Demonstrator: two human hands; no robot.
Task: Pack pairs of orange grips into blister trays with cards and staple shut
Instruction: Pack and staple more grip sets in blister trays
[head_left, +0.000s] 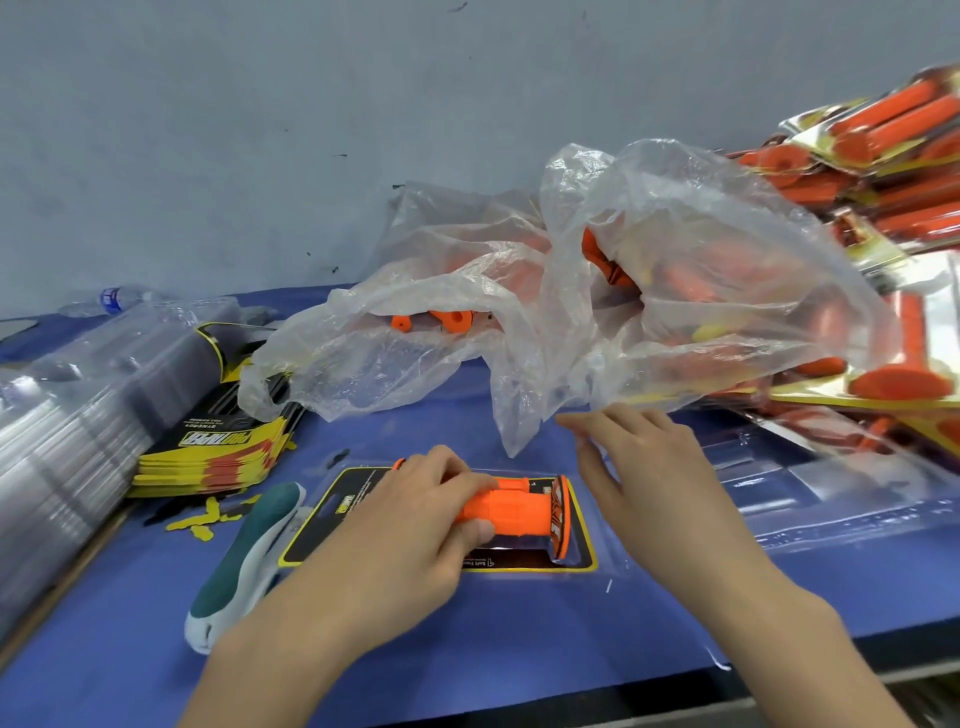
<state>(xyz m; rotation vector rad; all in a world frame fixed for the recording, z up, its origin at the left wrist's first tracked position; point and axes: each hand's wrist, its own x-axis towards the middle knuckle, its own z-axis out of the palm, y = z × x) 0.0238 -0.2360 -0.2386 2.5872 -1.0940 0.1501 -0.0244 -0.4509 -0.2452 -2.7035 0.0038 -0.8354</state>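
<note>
Blue desk (493, 649) in front of you: your left grip (415, 514) is clenched round the orange grips (514, 512), lying on the card (322, 525) in the blister tray (615, 551). Your right grip (654, 478) hovers released just beside them, under the plastic bag (649, 291). A stapler (249, 561) lies to the tray's left.

Orange grips (511, 512) lie on a black, yellow-edged card (311, 540); the stapler (249, 551) is green and white, the table (467, 649) blue.

Bright even light, soft shadows, glare on plastic, edges warped/blurry
</note>
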